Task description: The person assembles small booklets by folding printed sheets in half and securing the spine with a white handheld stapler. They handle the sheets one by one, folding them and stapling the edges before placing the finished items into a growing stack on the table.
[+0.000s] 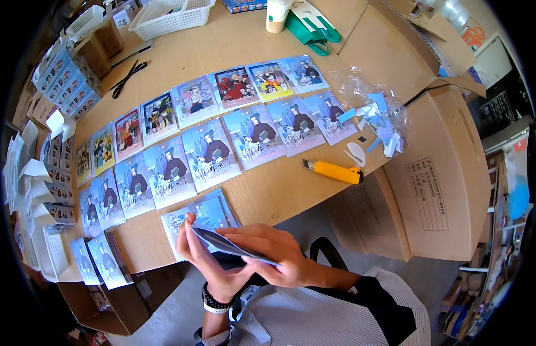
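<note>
Close to my body, just off the table's front edge, both hands hold a thin, flat, dark-faced card packet, tilted and seen nearly edge-on. My left hand supports it from below and the left, thumb and fingers around its edge. Across its top lies my right hand, fingers closed over the right part. Which picture is on the packet cannot be made out. Beyond my hands a small pile of light-blue picture cards is partly covered. Two rows of picture cards stretch across the table; the nearer row repeats one dark-clothed figure.
Right of the cards lie a yellow utility knife and crumpled plastic with paper scraps. Black scissors, a white basket and a cup sit farther back. Card stacks occupy the front-left edge; cardboard boxes stand right.
</note>
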`<state>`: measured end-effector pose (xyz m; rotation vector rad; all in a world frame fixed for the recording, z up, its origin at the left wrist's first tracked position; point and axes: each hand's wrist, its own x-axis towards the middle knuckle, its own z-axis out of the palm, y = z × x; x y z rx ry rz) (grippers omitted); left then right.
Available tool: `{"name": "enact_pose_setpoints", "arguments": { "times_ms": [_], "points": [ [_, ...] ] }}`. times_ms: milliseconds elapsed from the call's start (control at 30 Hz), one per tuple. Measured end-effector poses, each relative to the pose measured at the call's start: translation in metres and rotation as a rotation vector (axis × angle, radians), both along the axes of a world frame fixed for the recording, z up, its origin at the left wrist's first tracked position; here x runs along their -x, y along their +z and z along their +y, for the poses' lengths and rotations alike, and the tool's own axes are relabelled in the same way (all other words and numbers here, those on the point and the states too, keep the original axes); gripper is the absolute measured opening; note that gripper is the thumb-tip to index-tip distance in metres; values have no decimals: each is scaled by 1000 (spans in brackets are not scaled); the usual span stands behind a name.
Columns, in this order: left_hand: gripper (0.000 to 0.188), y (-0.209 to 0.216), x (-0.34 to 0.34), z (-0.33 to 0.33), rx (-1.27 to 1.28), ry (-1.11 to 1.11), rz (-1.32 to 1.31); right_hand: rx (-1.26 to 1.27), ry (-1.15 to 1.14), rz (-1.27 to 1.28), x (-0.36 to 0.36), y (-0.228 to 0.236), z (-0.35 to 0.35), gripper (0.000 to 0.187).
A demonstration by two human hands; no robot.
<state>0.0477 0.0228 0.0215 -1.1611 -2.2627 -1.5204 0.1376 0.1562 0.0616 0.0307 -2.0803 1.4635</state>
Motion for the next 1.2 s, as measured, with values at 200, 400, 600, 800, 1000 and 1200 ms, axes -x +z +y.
{"name": "enact_pose_setpoints", "arguments": {
  "times_ms": [200, 400, 600, 800, 1000, 1200],
  "points": [
    [95, -13, -9, -4, -130, -97, -187, 313, -9, -72, -19, 1, 13, 26],
    [36, 4, -11, -9, -80, -130, -486, 537, -73, -165, -26, -2, 16, 31],
    [33, 10, -18, -1, 17, -239, -567, 684, -34, -244, -27, -2, 53, 41],
    [32, 28, -18, 11, 4, -426, -656, 515, -453, -170, -25, -5, 225, 40],
    [28, 34, -17, 14, 39, -447, -590, 266, -561, -493, -21, -59, 325, 30],
    [31, 32, -17, 11, 45, -433, -568, 38, -526, -574, -12, -54, 356, 38]
  ]
}}
